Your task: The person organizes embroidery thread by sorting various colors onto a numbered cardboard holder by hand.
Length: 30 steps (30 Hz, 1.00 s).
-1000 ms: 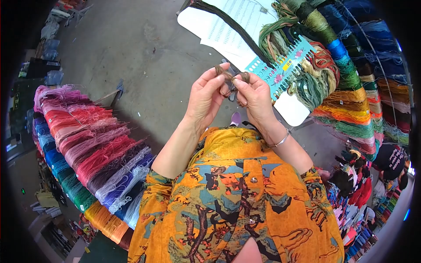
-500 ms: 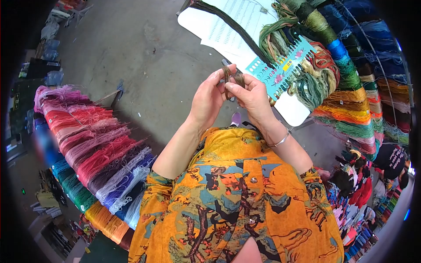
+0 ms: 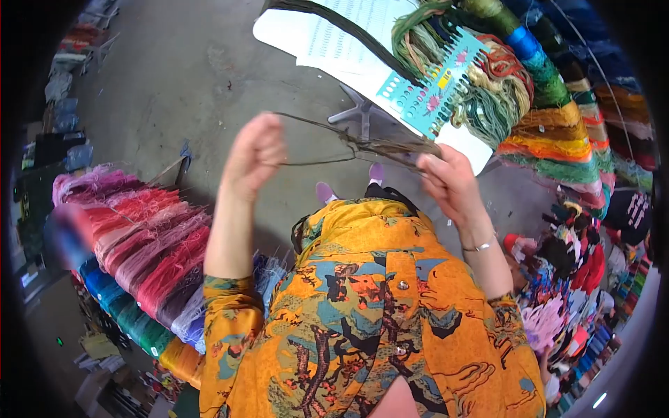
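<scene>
A dark brown skein of thread (image 3: 390, 147) is stretched between my two hands above the floor. My left hand (image 3: 256, 155), slightly blurred, is closed around the loop end, where two strands spread apart. The thicker end is gripped in my right hand (image 3: 451, 180), fingers closed. Around the middle the strands look tangled or knotted. Just beyond my right hand lies a turquoise thread-holder card (image 3: 433, 104) with holes along its edges, carrying green, cream and red threads (image 3: 488, 97). A long dark skein (image 3: 348, 29) runs from the card across white printed sheets (image 3: 322, 49).
A white board (image 3: 476, 148) supports the card and sheets. Racks of pink and red yarn (image 3: 150, 240) stand at left; orange and green hanks (image 3: 550, 143) hang at right. A grey chair base (image 3: 362, 111) is on the floor below the thread.
My hands were close together over the gathered thread. They have moved apart, left hand leftward and right hand rightward, pulling the skein out between them. The view has shifted a little.
</scene>
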Motion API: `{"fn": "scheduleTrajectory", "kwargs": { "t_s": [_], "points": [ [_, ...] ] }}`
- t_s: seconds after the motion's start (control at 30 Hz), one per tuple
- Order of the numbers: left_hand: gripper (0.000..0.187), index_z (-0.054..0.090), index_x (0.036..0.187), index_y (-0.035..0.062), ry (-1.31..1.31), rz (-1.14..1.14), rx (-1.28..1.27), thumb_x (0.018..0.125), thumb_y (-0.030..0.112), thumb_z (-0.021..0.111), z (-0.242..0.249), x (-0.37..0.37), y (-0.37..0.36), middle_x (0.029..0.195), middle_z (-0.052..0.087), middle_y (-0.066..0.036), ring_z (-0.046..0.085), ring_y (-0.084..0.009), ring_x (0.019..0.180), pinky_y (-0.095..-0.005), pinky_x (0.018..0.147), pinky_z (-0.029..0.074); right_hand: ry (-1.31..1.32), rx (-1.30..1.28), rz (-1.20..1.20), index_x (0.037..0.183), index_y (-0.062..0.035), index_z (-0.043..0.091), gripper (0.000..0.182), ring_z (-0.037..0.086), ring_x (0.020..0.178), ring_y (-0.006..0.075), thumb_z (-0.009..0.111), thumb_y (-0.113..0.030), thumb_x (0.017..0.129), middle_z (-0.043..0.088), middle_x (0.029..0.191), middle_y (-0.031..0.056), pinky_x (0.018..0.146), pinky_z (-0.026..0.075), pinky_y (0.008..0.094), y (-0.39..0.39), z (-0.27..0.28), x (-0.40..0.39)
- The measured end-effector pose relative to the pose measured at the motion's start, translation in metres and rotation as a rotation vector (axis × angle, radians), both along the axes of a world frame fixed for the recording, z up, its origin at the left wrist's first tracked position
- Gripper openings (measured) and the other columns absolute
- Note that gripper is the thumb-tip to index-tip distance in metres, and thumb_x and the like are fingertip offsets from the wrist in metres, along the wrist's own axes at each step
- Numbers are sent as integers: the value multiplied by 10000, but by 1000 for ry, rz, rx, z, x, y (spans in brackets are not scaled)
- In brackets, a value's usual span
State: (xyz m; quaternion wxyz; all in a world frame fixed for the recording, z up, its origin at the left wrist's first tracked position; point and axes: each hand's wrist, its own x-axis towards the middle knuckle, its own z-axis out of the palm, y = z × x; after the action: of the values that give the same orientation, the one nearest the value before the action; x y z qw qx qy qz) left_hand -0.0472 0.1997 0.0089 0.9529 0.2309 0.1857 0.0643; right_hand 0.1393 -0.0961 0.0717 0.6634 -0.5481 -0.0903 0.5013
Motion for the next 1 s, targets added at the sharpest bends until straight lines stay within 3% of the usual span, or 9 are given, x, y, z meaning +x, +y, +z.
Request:
{"fn": "scheduleTrajectory", "kwargs": {
  "t_s": [0.07,0.33,0.57,0.7,0.8,0.87,0.9,0.97,1.0],
  "points": [
    [170,582,959,60,-56,100,-152,1004,201,500,-14,-20,45,576,256,83,215,-26,447,-192,379,184,22,-14,-135,933,6,589,130,244,418,8,580,-124,934,382,554,-72,391,181,185,-45,-7,1],
    [249,611,1053,51,306,295,67,1015,247,461,-92,-124,255,559,261,66,192,-62,450,-232,393,157,-53,-270,-783,986,-24,614,239,187,395,32,497,-233,1001,249,535,-86,359,155,209,-238,-18,10],
    [192,584,1073,97,821,611,450,998,198,439,-88,-155,355,545,248,74,204,-67,429,-235,402,171,-200,-657,-1054,970,-100,630,197,222,367,32,532,-271,983,317,516,-83,328,155,200,-381,-27,27],
    [205,557,1154,135,846,699,553,992,204,453,-91,-185,424,560,281,54,222,-93,432,-267,409,173,-316,-790,-1223,767,-166,455,256,257,368,56,551,-281,974,310,520,-73,337,162,232,-428,-11,40],
    [255,537,1217,117,782,767,604,987,155,433,-89,-216,466,577,333,40,261,-92,444,-252,404,208,-449,-886,-1340,867,-158,599,187,243,379,58,554,-313,961,301,509,-79,357,158,223,-462,1,52],
    [259,546,1206,74,866,909,661,979,132,435,-77,-200,452,589,368,29,282,-93,447,-232,399,220,-561,-969,-1244,882,-158,636,189,277,397,66,551,-310,954,314,527,-70,369,181,235,-498,-2,63],
    [249,561,1181,52,933,1033,669,976,127,441,-63,-186,434,596,384,23,291,-93,448,-220,396,223,-656,-1199,-1080,876,-78,682,229,350,426,72,554,-258,937,462,560,-48,405,254,266,-483,13,60],
    [231,593,1132,19,842,1013,666,983,119,447,-75,-191,448,576,347,29,265,-89,444,-220,386,196,-1109,-1243,-746,904,-26,694,288,480,559,104,553,-275,937,585,664,0,533,371,279,-472,11,69],
    [233,600,1134,23,713,868,585,992,126,447,-70,-188,438,567,319,33,246,-84,444,-228,383,183,-906,-1304,-597,936,-9,691,299,554,729,131,555,-275,939,644,774,31,686,421,283,-469,23,73]
  ]
}}
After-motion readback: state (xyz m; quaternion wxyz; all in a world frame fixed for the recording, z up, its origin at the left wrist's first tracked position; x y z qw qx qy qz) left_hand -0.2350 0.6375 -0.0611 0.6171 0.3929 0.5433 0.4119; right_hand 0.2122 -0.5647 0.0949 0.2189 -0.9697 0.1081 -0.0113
